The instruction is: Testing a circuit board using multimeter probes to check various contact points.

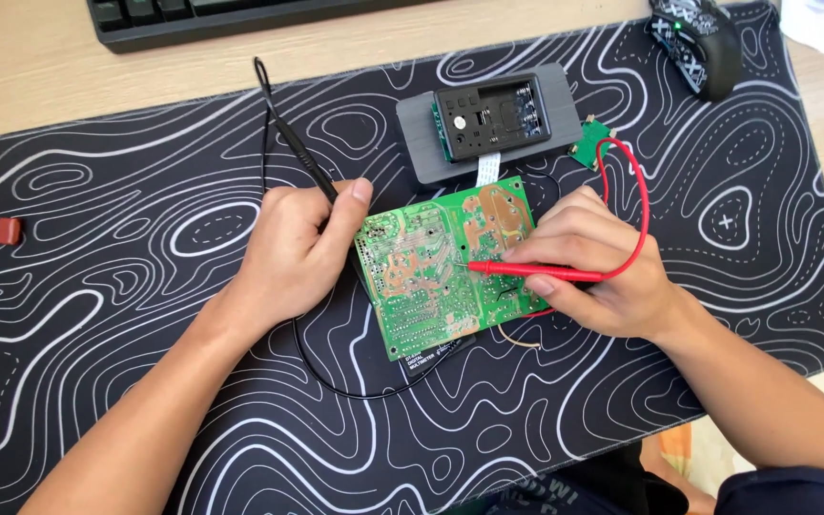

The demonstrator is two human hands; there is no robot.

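Head view: green circuit board (436,277), solder-side up

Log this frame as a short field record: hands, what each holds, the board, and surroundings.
left hand: grips black probe, tip hidden behind thumb at board's left edge
right hand: holds red probe, tip on the board's middle
circuit board: green, solder side up, lying flat
surface: black desk mat with white contour lines
nearby: grey open device, mouse, keyboard, small red-brown part
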